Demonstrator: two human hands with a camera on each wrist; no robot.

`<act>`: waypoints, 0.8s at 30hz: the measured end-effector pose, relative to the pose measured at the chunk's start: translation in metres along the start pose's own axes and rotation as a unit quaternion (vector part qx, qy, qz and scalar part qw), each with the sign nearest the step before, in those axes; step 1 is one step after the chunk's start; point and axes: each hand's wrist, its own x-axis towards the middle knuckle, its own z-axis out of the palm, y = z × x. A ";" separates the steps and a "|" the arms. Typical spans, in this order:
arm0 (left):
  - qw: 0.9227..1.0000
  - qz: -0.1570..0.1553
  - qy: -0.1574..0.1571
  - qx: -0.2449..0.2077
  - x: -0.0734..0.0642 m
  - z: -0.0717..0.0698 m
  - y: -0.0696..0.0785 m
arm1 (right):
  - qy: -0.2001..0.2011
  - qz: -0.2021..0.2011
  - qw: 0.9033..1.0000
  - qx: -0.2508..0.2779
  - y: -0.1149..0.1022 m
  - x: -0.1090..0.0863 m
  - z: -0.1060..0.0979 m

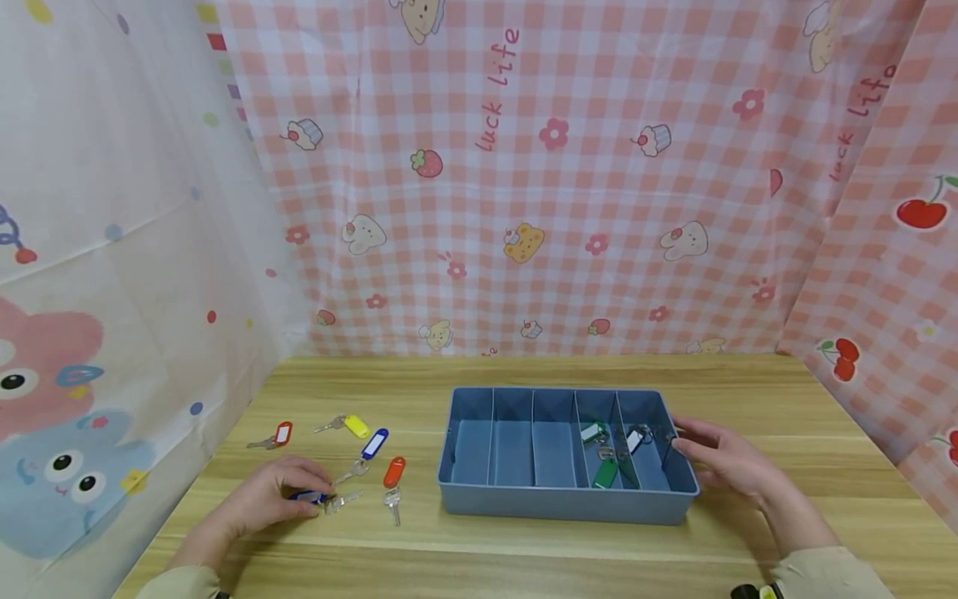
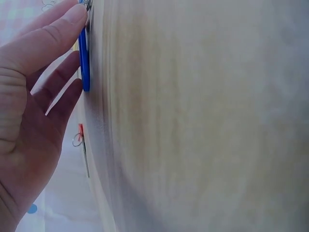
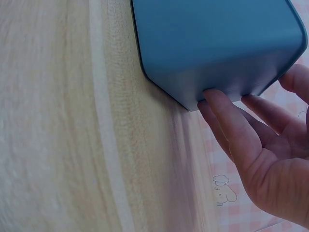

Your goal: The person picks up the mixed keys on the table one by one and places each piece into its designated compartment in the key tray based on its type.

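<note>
Head view, hands (image 1: pixel 273 492) (image 1: pixel 737 466) touching blue tag (image 1: pixel 305 497), box (image 1: pixel 565 504)

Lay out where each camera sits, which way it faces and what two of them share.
Head: on the head, facing forward and down at the table and compartment box; left hand, right hand and sleeves show.
Left wrist: on that wrist, facing the left hand's fingers at a blue key tag; only that hand shows.
Right wrist: on that wrist, facing the right hand against the box's end; only that hand shows.
Shared: head and right wrist both show the box.
</note>
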 end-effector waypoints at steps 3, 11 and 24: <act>1.000 -0.013 -0.004 -0.003 0.001 -0.001 0.001 | -0.002 0.000 1.000 0.003 0.000 0.000 0.000; 0.999 -0.038 -0.012 -0.025 0.003 -0.001 0.002 | -0.004 0.003 1.000 0.000 0.000 0.000 0.000; 0.999 -0.024 0.002 -0.038 0.006 0.002 0.000 | -0.002 0.001 1.000 -0.003 0.000 0.000 0.000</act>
